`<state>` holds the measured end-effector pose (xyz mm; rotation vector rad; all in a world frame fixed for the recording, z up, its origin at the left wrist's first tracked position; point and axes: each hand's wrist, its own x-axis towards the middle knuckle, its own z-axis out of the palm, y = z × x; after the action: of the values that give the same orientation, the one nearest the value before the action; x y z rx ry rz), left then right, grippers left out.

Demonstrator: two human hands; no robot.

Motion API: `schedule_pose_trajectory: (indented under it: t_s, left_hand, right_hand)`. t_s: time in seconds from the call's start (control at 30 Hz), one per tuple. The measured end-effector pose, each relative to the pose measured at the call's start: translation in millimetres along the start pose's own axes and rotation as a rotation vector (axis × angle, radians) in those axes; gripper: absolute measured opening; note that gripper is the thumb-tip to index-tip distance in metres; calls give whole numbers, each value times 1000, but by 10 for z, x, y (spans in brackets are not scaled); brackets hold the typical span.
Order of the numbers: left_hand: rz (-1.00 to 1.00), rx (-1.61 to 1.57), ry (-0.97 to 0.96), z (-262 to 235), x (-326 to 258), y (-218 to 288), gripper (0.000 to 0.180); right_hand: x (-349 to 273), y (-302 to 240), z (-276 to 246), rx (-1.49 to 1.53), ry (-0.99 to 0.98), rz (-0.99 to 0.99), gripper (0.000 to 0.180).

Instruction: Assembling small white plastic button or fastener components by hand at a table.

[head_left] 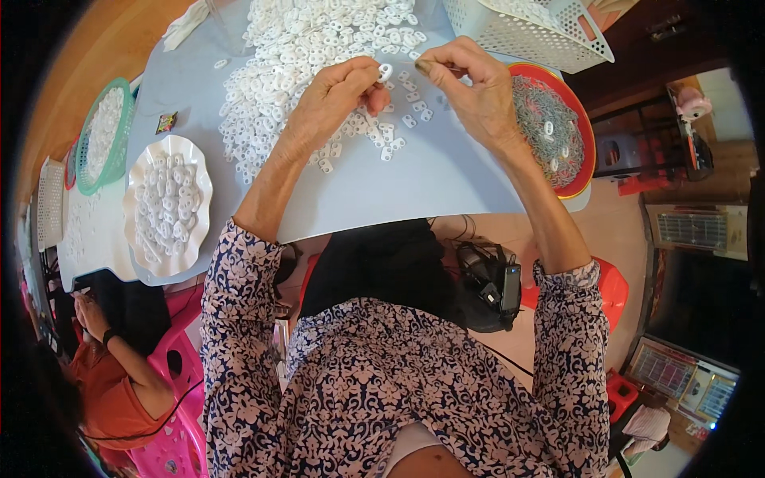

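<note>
My left hand (339, 95) pinches a small white oval plastic piece with holes (386, 72) between thumb and fingertips, above the table. Facing it a short way to the right, my right hand (476, 84) is closed in a pinch, thumb against fingers. Something thin seems to show at its fingertips, too small to name. Under and beyond the left hand spreads a large heap of the same white pieces (267, 99), with several loose ones (386, 143) between the hands. Beside my right wrist stands a red bowl (588, 131) full of small grey metal bits, a few white pieces on top.
A scalloped white dish (205, 215) of white pieces stands at the left, near a green basket (121, 151) and a small wrapped packet (166, 122). A perforated white basket (550, 48) stands far right. Another person (119, 374) sits at the lower left by a pink chair (183, 382).
</note>
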<state>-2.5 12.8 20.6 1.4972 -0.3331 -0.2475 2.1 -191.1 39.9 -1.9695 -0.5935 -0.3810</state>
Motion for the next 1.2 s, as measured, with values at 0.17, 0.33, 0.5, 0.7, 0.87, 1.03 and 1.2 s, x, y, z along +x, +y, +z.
schedule_pose_trajectory:
  t_s: [0.17, 0.33, 0.5, 0.7, 0.87, 1.03, 1.2]
  left_hand:
    - [44, 98, -51, 32, -12, -25, 27]
    - [65, 211, -28, 46, -22, -3, 28]
    - [62, 163, 38, 45, 5, -76, 26]
    - [43, 131, 71, 46, 4, -86, 24]
    - [29, 174, 31, 76, -3, -33, 23]
    - [-43, 79, -17, 74, -20, -36, 22]
    - [-160, -261, 2, 118, -9, -72, 19]
  right_hand:
    - [-24, -45, 89, 168, -72, 120, 10]
    - [-30, -70, 225, 352, -160, 295, 10]
    - [-53, -33, 349, 491, -32, 338, 8]
    - [-37, -95, 410, 492, 83, 335, 8]
    - [-75, -66, 376, 432, 151, 329, 8]
    - [-121, -117, 360, 368, 147, 293, 8]
    - [-151, -129, 469, 330, 277, 212, 7]
